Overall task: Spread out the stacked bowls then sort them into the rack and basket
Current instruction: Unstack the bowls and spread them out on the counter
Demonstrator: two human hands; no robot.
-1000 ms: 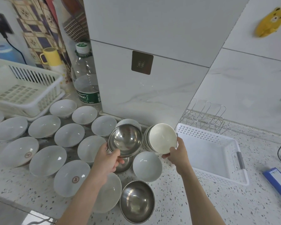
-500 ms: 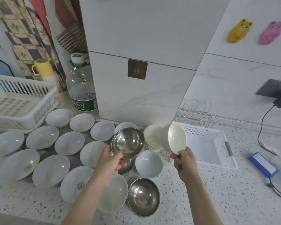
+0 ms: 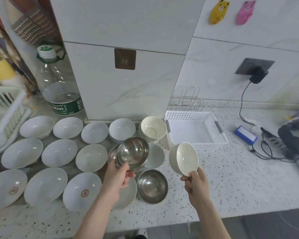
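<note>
The right hand [image 3: 195,184] pinched the small cream round bowl [image 3: 184,158] by its rim, tipped up near the white plastic basket [image 3: 195,116] — likely going there. The left hand [image 3: 118,176] gripped a shiny steel bowl [image 3: 133,153] above the others — likely next.

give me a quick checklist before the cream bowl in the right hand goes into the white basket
1. Right hand grips the cream bowl at its rim: ok.
2. White basket holds nothing in the way: ok.
3. Path from bowl to basket is clear: ok.
4. Left hand has the steel bowl held steady: ok.
5. Cream bowl stack beside the basket stands out of the way: ok.
6. Wire rack behind the basket has free slots: cannot tell.
</note>
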